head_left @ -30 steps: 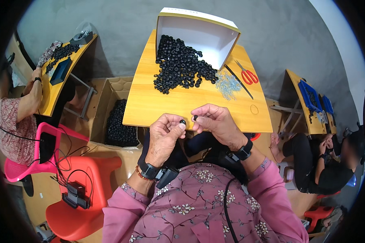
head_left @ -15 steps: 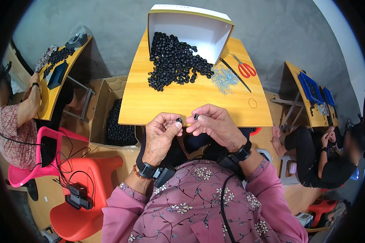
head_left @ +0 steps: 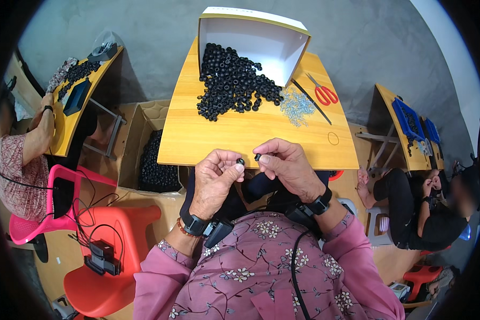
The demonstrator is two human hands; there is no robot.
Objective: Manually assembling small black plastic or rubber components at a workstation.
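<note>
Black rubber rings [head_left: 240, 161], one pinched in each hand's closed grip, left hand [head_left: 214, 178] and right hand [head_left: 284, 162], meet just off the yellow wooden counter's [head_left: 250, 136] near edge, seemingly mid-joining; next likely needs careful alignment.

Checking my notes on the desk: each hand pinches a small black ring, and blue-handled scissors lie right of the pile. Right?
Not quite: the head view shows the scissors have red handles. The rest stands: left hand and right hand each pinch a small black ring, beside the pile.
</note>
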